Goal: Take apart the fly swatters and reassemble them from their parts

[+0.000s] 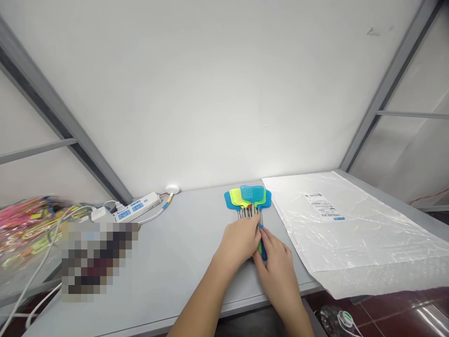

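Note:
A bundle of fly swatters (252, 193) lies on the grey table, blue and yellow-green heads fanned out toward the wall. Their thin metal shafts run back toward me. My left hand (241, 238) is closed over the shafts and the upper part of the handles. Around the lower handles, which are blue and green, the fingers of my right hand (278, 262) are closed, touching the left hand. Most of the handles are hidden beneath both hands.
To the right, a large white plastic mailer (333, 243) with a label overhangs the front edge of the table (168, 271). A power strip (136, 206) and a round white device (172, 189) sit at the back left. Colourful bagged items (31, 229) lie far left, near a pixelated patch.

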Demonstrator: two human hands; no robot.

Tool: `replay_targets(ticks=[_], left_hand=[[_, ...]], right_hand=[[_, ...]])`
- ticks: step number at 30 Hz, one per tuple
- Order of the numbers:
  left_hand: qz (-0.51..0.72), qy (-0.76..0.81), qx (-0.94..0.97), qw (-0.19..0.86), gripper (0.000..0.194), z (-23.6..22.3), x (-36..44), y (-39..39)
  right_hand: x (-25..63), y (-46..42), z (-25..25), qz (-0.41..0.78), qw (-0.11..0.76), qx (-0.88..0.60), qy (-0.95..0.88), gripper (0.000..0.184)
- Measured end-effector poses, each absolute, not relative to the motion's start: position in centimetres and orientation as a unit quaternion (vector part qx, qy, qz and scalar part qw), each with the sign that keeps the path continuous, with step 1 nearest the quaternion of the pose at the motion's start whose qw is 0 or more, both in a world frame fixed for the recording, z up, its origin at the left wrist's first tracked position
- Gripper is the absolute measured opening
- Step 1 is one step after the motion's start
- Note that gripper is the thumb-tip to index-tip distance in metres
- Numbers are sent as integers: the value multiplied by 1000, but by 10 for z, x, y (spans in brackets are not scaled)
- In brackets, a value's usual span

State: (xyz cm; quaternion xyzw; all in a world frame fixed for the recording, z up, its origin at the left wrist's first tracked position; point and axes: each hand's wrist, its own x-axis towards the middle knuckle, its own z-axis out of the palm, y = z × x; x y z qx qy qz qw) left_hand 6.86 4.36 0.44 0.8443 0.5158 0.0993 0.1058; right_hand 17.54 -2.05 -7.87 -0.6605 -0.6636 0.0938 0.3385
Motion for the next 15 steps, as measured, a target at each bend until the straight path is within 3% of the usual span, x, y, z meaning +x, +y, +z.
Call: replay_targets(ticks=[4, 10, 15], left_hand=[[114, 532, 832, 108, 11, 5, 65, 45], [133, 594, 787, 103, 31, -1, 61, 57], [113, 592, 789, 114, 33, -8, 66, 63]], right_hand=[[175, -21, -77, 99, 330, -662, -666, 50], [174, -21, -76, 85, 333, -661, -667, 52], [174, -22, -76, 81, 327, -661, -670, 52]])
